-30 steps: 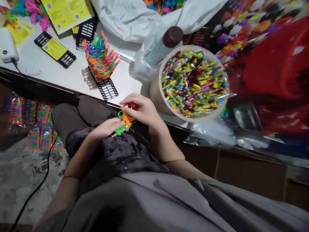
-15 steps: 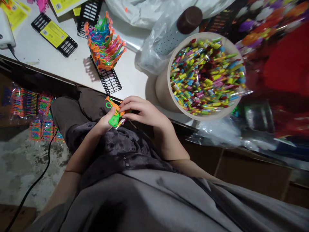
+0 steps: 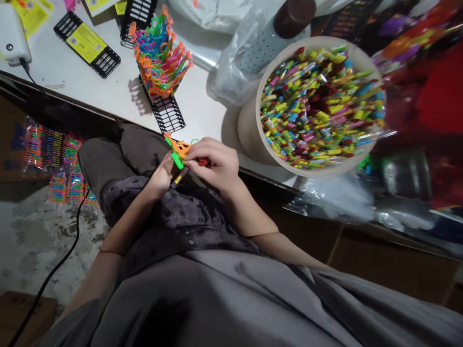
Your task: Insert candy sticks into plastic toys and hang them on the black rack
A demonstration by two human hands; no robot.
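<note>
Over my lap, my right hand (image 3: 219, 161) pinches a small orange plastic toy piece (image 3: 179, 145) with its fingertips. A green plastic piece (image 3: 177, 160) lies against it, at the fingertips of my left hand (image 3: 161, 177); the left fingers are curled and partly hidden. A thin stick with a yellow and dark label (image 3: 178, 180) slants out below my right hand, and a red end shows by the palm. On the table ahead stands a bunch of colourful plastic pieces (image 3: 159, 62) set in a black plastic grid (image 3: 170, 115).
To the right stands a round tub (image 3: 249, 130) filled with wrapped colourful sticks. Behind it lies a dotted bottle (image 3: 260, 50) with a brown cap in clear plastic. A yellow-labelled black holder (image 3: 87, 44) and white device (image 3: 13, 38) are left. Bagged colourful pieces (image 3: 45, 147) lie lower left.
The toy pieces have turned between my hands, with the green one now edge-on. My right fingers have closed into a tighter pinch, and the red end now shows. The view has shifted slightly.
</note>
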